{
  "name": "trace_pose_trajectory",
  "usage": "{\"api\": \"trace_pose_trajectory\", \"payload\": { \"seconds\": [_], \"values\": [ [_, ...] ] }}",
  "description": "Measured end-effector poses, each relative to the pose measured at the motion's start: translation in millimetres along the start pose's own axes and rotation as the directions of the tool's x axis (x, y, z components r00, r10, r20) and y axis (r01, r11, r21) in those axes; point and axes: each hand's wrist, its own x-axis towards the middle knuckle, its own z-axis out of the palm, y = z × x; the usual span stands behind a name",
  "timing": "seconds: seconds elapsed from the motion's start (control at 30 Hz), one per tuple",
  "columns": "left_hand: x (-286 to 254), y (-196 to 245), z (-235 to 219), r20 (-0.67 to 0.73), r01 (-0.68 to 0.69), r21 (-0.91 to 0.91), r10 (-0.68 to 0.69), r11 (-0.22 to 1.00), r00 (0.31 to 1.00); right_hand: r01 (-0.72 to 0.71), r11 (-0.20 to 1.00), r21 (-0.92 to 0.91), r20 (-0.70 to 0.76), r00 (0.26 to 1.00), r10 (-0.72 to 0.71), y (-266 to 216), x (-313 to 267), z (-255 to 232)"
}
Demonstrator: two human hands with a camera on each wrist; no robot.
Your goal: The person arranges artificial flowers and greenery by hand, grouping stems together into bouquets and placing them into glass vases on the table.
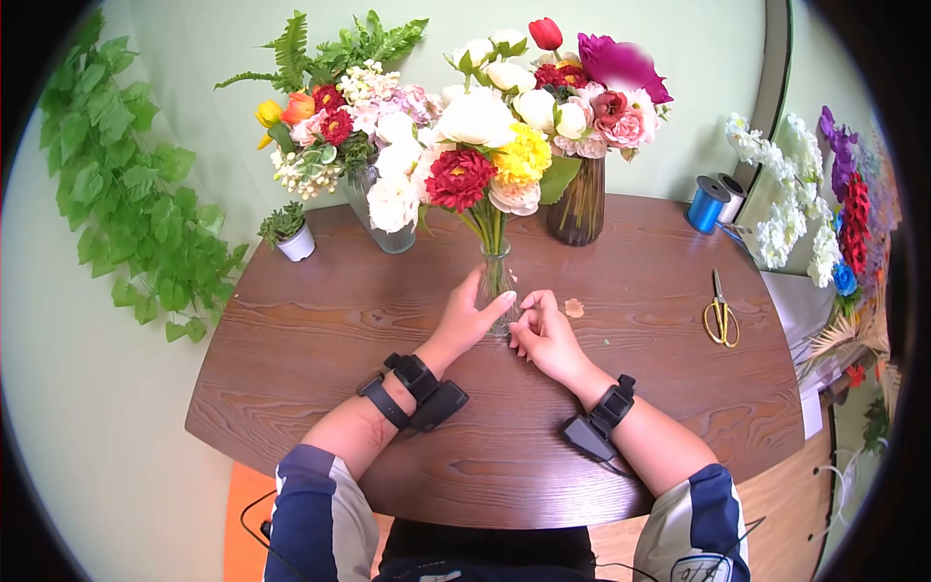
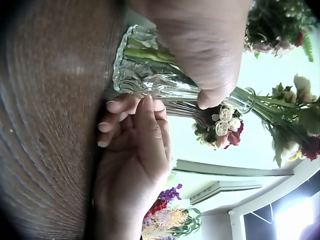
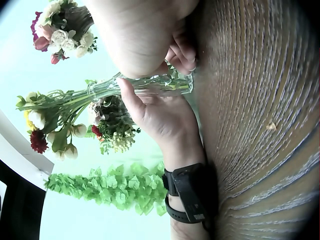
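Note:
A clear ribbed glass vase (image 1: 496,266) stands on the table in front of me, filled with white, red and yellow artificial flowers (image 1: 473,145). My left hand (image 1: 462,318) grips its body, the thumb across the near side and the fingers behind. To the right of the vase, my right hand (image 1: 553,341) has loosely bent fingers. Its thumb and forefinger tips lie right at the glass vase (image 2: 150,84) in the left wrist view. Green stems show through the glass.
Two fuller vases stand behind, one grey-blue (image 1: 391,218) and one dark brown (image 1: 579,204). A potted succulent (image 1: 289,233) is at left. Gold-handled scissors (image 1: 721,315) and ribbon spools (image 1: 708,204) lie to the right. A small tan scrap (image 1: 574,307) is near my right hand.

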Motion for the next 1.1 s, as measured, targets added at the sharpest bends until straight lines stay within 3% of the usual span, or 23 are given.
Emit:
{"api": "trace_pose_trajectory", "payload": {
  "seconds": [0.13, 0.2, 0.5, 0.83, 1.1],
  "values": [
    [0, -10, 1, -0.058, 0.022, -0.026, -0.024, 0.999, 0.998, 0.007, 1.000, 0.002, 0.003, 1.000, -0.007, 2, 0, 0],
    [0, -7, 1, -0.001, 0.079, -0.032, -0.079, 0.996, 0.997, 0.007, 1.000, 0.009, 0.005, 1.000, -0.007, 2, 0, -1],
    [0, -2, 2, -0.003, 0.105, -0.011, -0.105, 0.994, 0.994, 0.034, 0.999, 0.016, 0.006, 0.999, -0.034, 4, 1, -1],
    [1, -18, -2, 0.024, 0.064, 0.061, -0.066, 0.996, 0.998, 0.007, 1.000, -0.010, 0.007, 1.000, -0.007, 4, 1, -1],
    [-1, -11, -2, 0.114, 0.033, -0.009, -0.031, 0.999, 0.993, 0.059, 0.998, -0.018, -0.055, 0.997, -0.060, 3, -1, -2]
  ]
}}
